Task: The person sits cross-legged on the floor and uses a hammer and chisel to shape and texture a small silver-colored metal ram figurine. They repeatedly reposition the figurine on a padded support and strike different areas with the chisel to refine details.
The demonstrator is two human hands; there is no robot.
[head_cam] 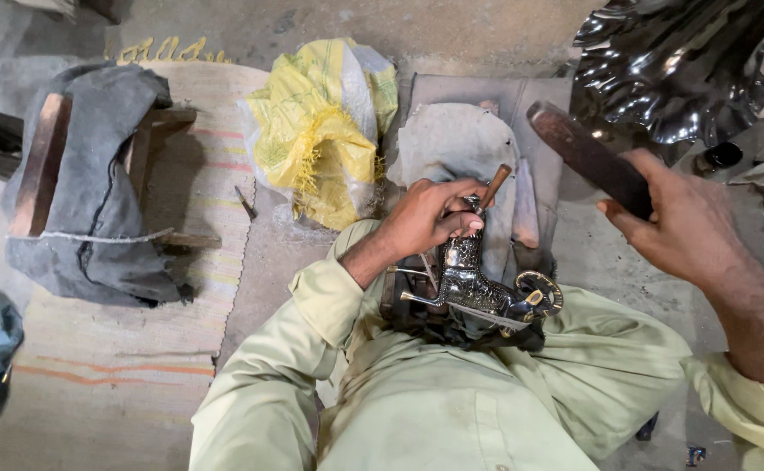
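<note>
Right now your left hand (430, 218) bends in from the sleeve and pinches a thin wood-handled tool (492, 186) between thumb and fingers, setting it against the top of the dark metal animal figure (478, 286). That figure lies across your lap, its brass wheel-like ring (540, 292) pointing toward your right knee. Your right hand (683, 222) is raised off to the side, fingers wrapped tight round a dark wooden mallet handle (587, 157), which slants up and away from the figure, well apart from it.

You sit on a grey concrete floor (312, 22). A worn grey pad (456, 139) lies just beyond the figure. A yellow plastic sack (321, 131) sits beside it, and a striped mat (181, 218) spreads out to your left, bearing a wooden stool draped in grey cloth (94, 192). A crumpled shiny black metal piece (670, 70) hangs close above your right hand, crowding that side. The mat nearest your left knee offers the widest free ground.
</note>
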